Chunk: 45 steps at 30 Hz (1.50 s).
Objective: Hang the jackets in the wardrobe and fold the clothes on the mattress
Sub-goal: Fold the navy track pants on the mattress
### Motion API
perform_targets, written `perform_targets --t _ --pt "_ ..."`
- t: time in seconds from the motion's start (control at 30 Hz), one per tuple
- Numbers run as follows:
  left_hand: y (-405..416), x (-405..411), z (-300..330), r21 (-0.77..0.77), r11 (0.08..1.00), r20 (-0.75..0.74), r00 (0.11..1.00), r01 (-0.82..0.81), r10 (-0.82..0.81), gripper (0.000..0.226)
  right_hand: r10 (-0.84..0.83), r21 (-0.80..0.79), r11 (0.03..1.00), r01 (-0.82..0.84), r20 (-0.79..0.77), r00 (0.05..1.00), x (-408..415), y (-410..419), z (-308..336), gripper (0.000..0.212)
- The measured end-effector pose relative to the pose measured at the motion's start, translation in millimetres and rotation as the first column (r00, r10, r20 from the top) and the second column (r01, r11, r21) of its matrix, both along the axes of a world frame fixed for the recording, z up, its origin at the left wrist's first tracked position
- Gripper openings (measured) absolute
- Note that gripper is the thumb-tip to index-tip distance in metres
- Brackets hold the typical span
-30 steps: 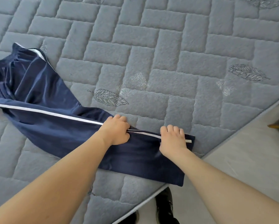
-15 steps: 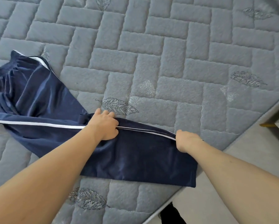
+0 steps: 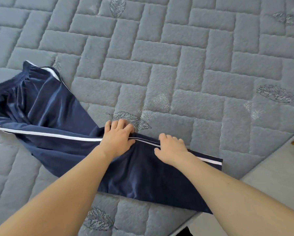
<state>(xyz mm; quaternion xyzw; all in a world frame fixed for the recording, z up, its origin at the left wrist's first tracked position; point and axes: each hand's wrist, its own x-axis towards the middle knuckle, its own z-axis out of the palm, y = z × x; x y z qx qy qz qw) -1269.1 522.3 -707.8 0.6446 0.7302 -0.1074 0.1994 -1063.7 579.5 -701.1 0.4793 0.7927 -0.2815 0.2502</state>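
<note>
Home bedroom: bare quilted grey mattress (image 3: 159, 68), trousers (image 3: 61, 123) on it.
</note>
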Motion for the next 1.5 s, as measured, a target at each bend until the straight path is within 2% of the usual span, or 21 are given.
perform_targets --t 0.1,0.2,0.33,0.43,0.5,0.57,0.67,0.73,0.77,0.83,0.87,0.9,0.97,1.03,1.07,1.1,1.17,1.27,1.33,1.4,1.5 --pt "-18.7 -45.6 11.0 0.031 0.995 -0.028 0.995 -0.095 0.096 0.065 0.094 0.060 0.994 -0.089 -0.086 0.992 -55.6 -6.5 -8.7 0.041" --pt "-48.2 -112.5 19.0 -0.008 0.979 -0.100 0.974 -0.204 0.202 0.068 0.159 0.115 0.983 -0.146 -0.113 0.981 -110.5 -14.3 -18.5 0.043" --pt "-82.4 -188.9 23.4 0.000 0.959 -0.209 0.938 -0.283 0.277 0.060 0.306 0.232 0.935 -0.268 -0.146 0.941 -157.0 -3.7 -26.9 0.039" --pt "-98.1 -230.8 20.1 0.051 0.944 -0.317 0.891 -0.327 0.326 0.042 0.397 0.275 0.908 -0.316 -0.328 0.857 -167.0 22.6 -34.1 0.042" --pt "-94.5 -250.5 16.9 0.086 0.924 -0.365 0.851 -0.373 0.378 0.026 0.391 0.289 0.916 -0.279 -0.481 0.785 -182.2 48.1 -37.6 0.051" --pt "-79.6 -259.7 14.0 0.180 0.929 -0.306 0.879 -0.323 0.365 0.019 0.319 0.347 0.928 -0.134 -0.560 0.764 -220.7 81.2 -40.4 0.061" --pt "-50.8 -250.9 9.3 0.367 0.929 -0.149 0.984 -0.041 0.103 0.021 0.290 0.427 0.896 -0.119 -0.364 0.885 -295.1 120.9 -45.3 0.069" --pt "-39.0 -242.5 0.2 0.365 0.927 -0.180 0.984 0.086 -0.021 0.037 0.326 0.447 0.868 -0.218 -0.180 0.928 -324.7 126.1 -64.0 0.071" --pt "-35.9 -242.0 -4.4 0.379 0.925 -0.178 0.984 0.038 0.033 0.049 0.346 0.484 0.841 -0.241 -0.139 0.928 -329.4 124.7 -74.3 0.073" --pt "-31.2 -255.8 -10.1 0.479 0.839 -0.103 0.932 -0.259 0.346 0.067 0.354 0.569 0.796 -0.207 -0.160 0.921 -327.2 123.2 -88.8 0.073" --pt "-28.4 -271.2 -11.1 0.536 0.715 -0.046 0.831 -0.448 0.555 0.070 0.352 0.588 0.790 -0.173 -0.204 0.913 -328.3 124.2 -93.7 0.072" --pt "-26.2 -288.2 -11.4 0.558 0.539 0.025 0.662 -0.631 0.749 0.070 0.355 0.595 0.789 -0.155 -0.235 0.905 -327.8 124.4 -97.1 0.072" --pt "-18.1 -325.7 -9.6 0.493 0.047 0.197 0.164 -0.869 0.966 0.073 0.356 0.602 0.786 -0.141 -0.253 0.900 -327.2 125.3 -97.7 0.071" --pt "-9.4 -359.8 -8.2 0.316 -0.453 0.319 -0.357 -0.834 0.878 0.076 0.358 0.606 0.784 -0.132 -0.269 0.894 -327.2 123.7 -97.0 0.071" --pt "-9.7 -373.6 -10.7 0.238 -0.619 0.343 -0.531 -0.749 0.775 0.074 0.365 0.607 0.783 -0.136 -0.271 0.891 -326.4 123.2 -97.6 0.071" --pt "-9.9 -383.8 -13.9 0.171 -0.720 0.363 -0.637 -0.672 0.680 0.073 0.369 0.607 0.782 -0.138 -0.273 0.889 -325.4 123.6 -98.5 0.071" --pt "-6.6 -394.7 -17.3 0.067 -0.807 0.423 -0.716 -0.587 0.555 0.069 0.373 0.617 0.775 -0.136 -0.272 0.887 -324.0 125.8 -99.7 0.071" --pt "12.1 -390.6 -8.7 0.008 -0.850 0.562 -0.700 -0.527 0.440 0.051 0.378 0.626 0.769 -0.130 -0.280 0.882 -323.9 126.8 -99.8 0.071" --pt "31.4 -377.7 1.9 0.009 -0.801 0.691 -0.575 -0.598 0.438 0.031 0.381 0.632 0.765 -0.123 -0.290 0.878 -323.6 126.3 -100.5 0.071" --pt "56.0 -358.3 8.6 0.124 -0.587 0.739 -0.320 -0.800 0.592 0.016 0.381 0.637 0.763 -0.113 -0.302 0.874 -323.7 125.9 -99.4 0.070" --pt "95.1 -339.6 9.8 0.139 -0.132 0.546 -0.035 -0.981 0.837 0.021 0.381 0.644 0.759 -0.100 -0.314 0.870 -324.1 125.9 -99.5 0.069"
